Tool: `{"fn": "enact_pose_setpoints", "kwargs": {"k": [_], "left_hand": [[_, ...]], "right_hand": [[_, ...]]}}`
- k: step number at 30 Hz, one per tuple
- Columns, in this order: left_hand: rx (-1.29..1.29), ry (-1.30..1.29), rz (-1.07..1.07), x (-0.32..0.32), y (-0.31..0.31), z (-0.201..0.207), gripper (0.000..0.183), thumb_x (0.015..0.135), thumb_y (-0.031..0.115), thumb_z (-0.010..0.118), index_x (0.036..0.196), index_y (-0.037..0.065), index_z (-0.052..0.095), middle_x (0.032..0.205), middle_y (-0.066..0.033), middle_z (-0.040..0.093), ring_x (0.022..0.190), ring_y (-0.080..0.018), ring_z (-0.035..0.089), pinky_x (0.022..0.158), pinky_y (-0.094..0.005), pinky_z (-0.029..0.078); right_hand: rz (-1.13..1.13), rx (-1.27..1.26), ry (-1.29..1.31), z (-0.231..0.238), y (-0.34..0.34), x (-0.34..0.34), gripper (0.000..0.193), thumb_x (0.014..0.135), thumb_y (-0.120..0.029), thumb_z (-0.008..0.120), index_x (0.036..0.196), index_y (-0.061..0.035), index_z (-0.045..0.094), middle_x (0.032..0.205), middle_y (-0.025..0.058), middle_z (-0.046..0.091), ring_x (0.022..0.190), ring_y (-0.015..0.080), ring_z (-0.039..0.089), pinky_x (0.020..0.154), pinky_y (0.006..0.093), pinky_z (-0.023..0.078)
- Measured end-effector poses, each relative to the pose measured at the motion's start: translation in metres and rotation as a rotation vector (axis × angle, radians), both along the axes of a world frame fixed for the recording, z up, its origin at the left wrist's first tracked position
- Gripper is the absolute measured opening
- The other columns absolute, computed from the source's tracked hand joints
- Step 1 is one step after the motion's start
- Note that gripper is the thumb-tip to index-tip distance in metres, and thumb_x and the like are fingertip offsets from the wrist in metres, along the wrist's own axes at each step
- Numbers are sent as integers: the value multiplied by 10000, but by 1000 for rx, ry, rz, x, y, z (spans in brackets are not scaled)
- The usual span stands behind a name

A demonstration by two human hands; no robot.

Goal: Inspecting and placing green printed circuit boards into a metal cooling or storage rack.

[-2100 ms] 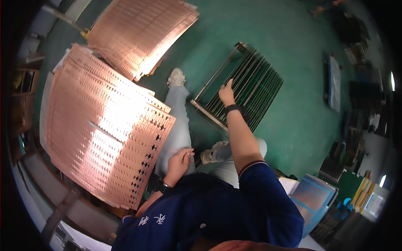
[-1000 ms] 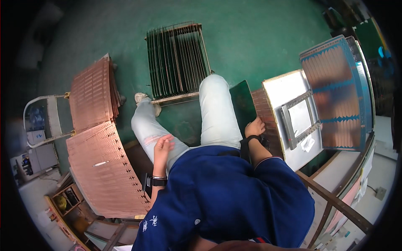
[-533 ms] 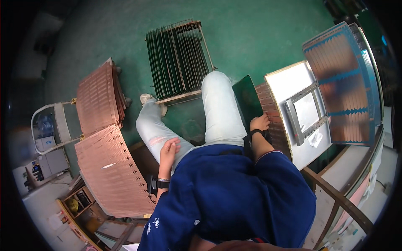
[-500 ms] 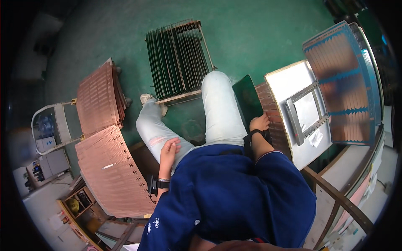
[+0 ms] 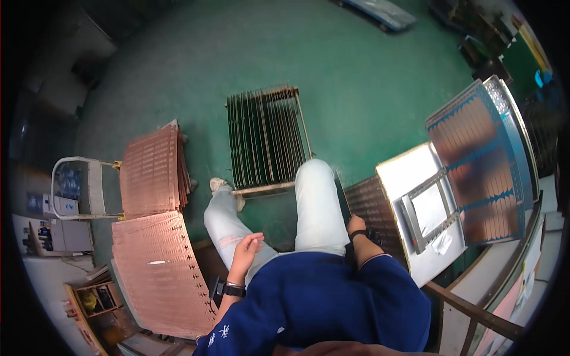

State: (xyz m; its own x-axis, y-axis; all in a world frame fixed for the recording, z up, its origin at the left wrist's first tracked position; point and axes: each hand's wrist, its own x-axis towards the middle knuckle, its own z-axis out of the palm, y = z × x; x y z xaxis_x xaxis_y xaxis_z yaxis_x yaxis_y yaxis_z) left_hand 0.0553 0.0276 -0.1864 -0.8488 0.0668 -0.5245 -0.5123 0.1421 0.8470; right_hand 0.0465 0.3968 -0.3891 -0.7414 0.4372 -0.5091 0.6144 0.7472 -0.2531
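My left hand (image 5: 248, 246) hangs over my left thigh, its fingers loosely extended and nothing visible in them. Beside my right thigh, my right hand (image 5: 357, 224) is closed at the near end of a thin dark panel (image 5: 343, 193), seen almost edge-on; its fingertips are partly hidden. Just to the right of that hand is a set of coppery-brown panels (image 5: 375, 204). On the floor beyond my knees, a metal rack (image 5: 267, 188) holds several thin dark panels (image 5: 261, 139) upright in a row.
At left, copper-coloured sheets (image 5: 157, 273) lie stacked with a white pen-like object on top, near a white-handled cart (image 5: 95, 187). At right stand a white board (image 5: 404, 172) bearing a metal frame (image 5: 409, 222) and blue-edged copper panels (image 5: 475, 178). A flat trolley (image 5: 380, 13) sits far off.
The view has tilted up, so the rack and stacks appear lower. The panel at my right hand has turned from showing its face to nearly edge-on, and that hand is nearer my thigh.
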Motion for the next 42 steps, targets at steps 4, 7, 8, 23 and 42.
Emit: {"fn": "enact_pose_setpoints", "kwargs": {"k": [4, 7, 8, 23, 42], "left_hand": [[-3, 32, 11, -5, -8, 0, 257, 930, 150, 454, 1135, 27, 549, 1076, -90, 606, 883, -152, 590, 784, -280, 475], [12, 54, 37, -11, -7, 3, 253, 929, 151, 456, 1131, 31, 551, 1068, -86, 610, 868, -140, 588, 770, -267, 474], [17, 72, 28, -14, -6, 4, 253, 931, 152, 453, 1131, 32, 551, 1069, -86, 609, 870, -139, 588, 766, -263, 473], [394, 344, 300, -43, -10, 69, 298, 944, 176, 457, 1194, 19, 495, 1148, -136, 565, 959, -186, 584, 823, -302, 479], [743, 541, 767, -37, -55, 82, 279, 934, 126, 472, 1198, 42, 439, 1131, -89, 552, 1021, -168, 544, 878, -314, 470]], "right_hand": [[-7, 52, 266, 64, -9, -41, 202, 886, -189, 468, 924, -63, 620, 838, 210, 635, 811, 379, 616, 705, 463, 494], [46, 63, 463, 138, -12, -80, 205, 894, -204, 480, 938, -42, 598, 750, 235, 612, 729, 408, 601, 640, 474, 490], [48, 66, 558, 170, -14, -92, 204, 895, -200, 480, 941, -39, 596, 757, 247, 606, 741, 416, 594, 640, 479, 482], [-144, -1578, 1158, 350, -9, -114, 472, 881, -68, 532, 1317, -40, 353, 1296, 83, 444, 1151, 214, 465, 940, 369, 417], [-249, -1904, 887, 316, -41, -106, 430, 924, -188, 487, 1311, -35, 378, 1322, 100, 436, 1177, 248, 445, 989, 429, 369]]}}
